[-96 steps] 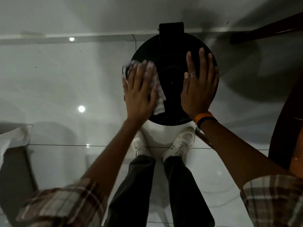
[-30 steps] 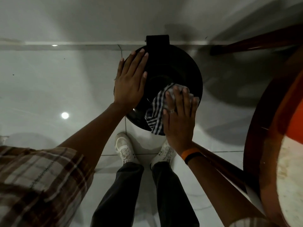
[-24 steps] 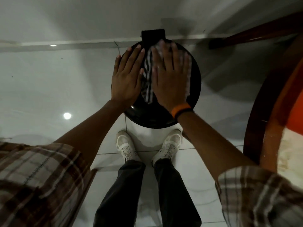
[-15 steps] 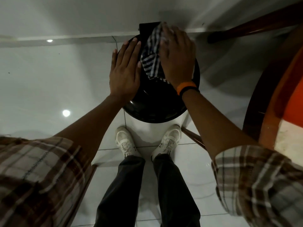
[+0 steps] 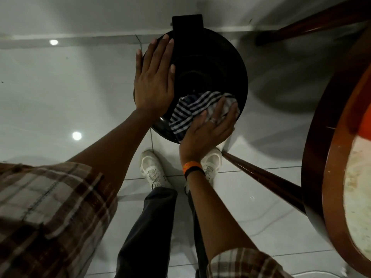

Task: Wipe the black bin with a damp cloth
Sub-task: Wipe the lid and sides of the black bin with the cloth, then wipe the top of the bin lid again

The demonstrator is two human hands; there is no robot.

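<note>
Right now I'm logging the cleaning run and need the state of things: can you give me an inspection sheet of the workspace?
Surface: glossy white tiled floor, reflecting ceiling lights.
Job's things: black bin with its round lid closed, standing near the wall; striped cloth lying on the near right part of the lid.
Clutter: nothing seen.
Grippers: left hand flat and open on the lid's left side, empty; right hand pressing the cloth onto the lid, fingers spread.
Cables: nothing seen.
Surroundings: round wooden table at the right, one of its legs close beside the bin; white shoes just in front of the bin.
</note>
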